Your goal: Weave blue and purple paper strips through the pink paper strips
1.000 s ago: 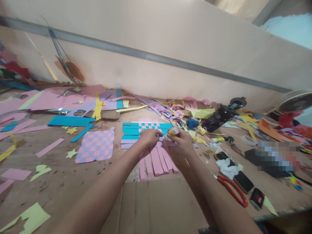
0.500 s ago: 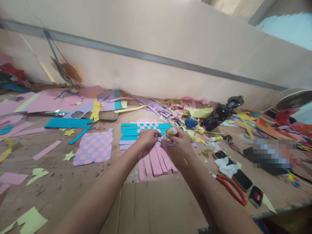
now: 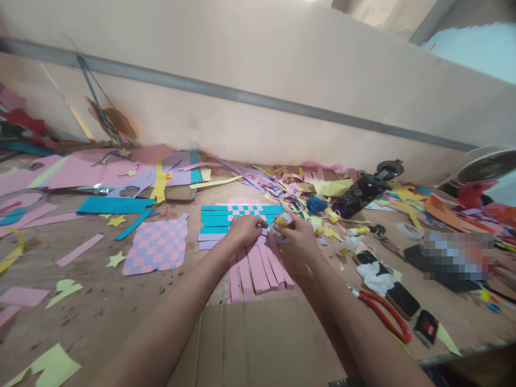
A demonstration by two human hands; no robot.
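Note:
In the middle of the table lies a half-woven paper mat (image 3: 214,214) of blue, purple and pink strips. Loose pink strips (image 3: 245,271) fan out from its near side. My left hand (image 3: 246,230) rests on the weave, its fingers curled and pinching a paper strip near the mat's right part; the fingertips are partly hidden. My right hand (image 3: 301,235) grips a glue stick (image 3: 284,219) with a white and yellow body, tilted close to the left fingertips. Left of the mat lies a finished-looking pink and purple checkered paper piece (image 3: 156,244).
A dark bottle (image 3: 357,194) stands tilted behind my right hand, near a heap of paper scraps (image 3: 278,183). Red-handled pliers (image 3: 385,316) and a phone (image 3: 399,298) lie to the right. Brown cardboard (image 3: 262,341) lies in front. Another person's hand (image 3: 503,269) shows at the right edge.
The view has shifted slightly. Both hands keep nearly the same place over the mat, and the glue stick has turned a little in my right hand.

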